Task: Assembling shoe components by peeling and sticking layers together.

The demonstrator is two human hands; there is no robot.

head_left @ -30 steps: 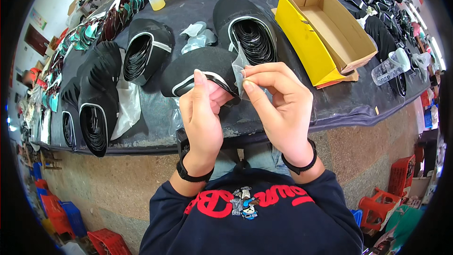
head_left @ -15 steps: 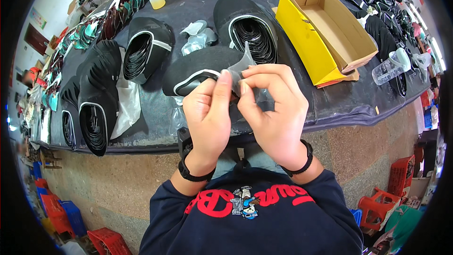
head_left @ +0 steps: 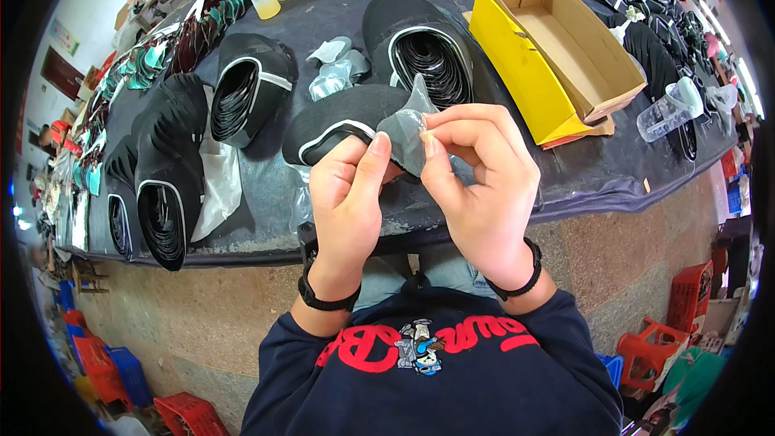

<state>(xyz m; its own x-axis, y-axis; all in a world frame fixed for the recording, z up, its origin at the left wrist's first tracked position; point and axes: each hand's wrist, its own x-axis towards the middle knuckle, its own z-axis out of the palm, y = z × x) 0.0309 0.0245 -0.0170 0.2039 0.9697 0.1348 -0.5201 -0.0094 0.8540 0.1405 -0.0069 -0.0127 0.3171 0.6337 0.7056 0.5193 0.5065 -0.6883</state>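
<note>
My left hand is closed, its thumb pressed beside the edge of a thin, rounded grey translucent piece. Some of its fingers are hidden behind that piece. Between the thumb and fingertips of my right hand is the other side, where a clear film tip sticks up. A black shoe upper with white trim lies just behind my left hand; whether my fingers touch it, I cannot tell. Farther back is a small heap of similar clear-grey pieces.
Nested stacks of black uppers stand left, centre-left and behind my hands. An open yellow cardboard box is on the right, beyond it a clear plastic cup. A bottle of yellow liquid stands at the back.
My right hand has shifted slightly right, and the fingertips of my two hands are farther apart. The grey piece, bunched between them before, now shows spread out.
</note>
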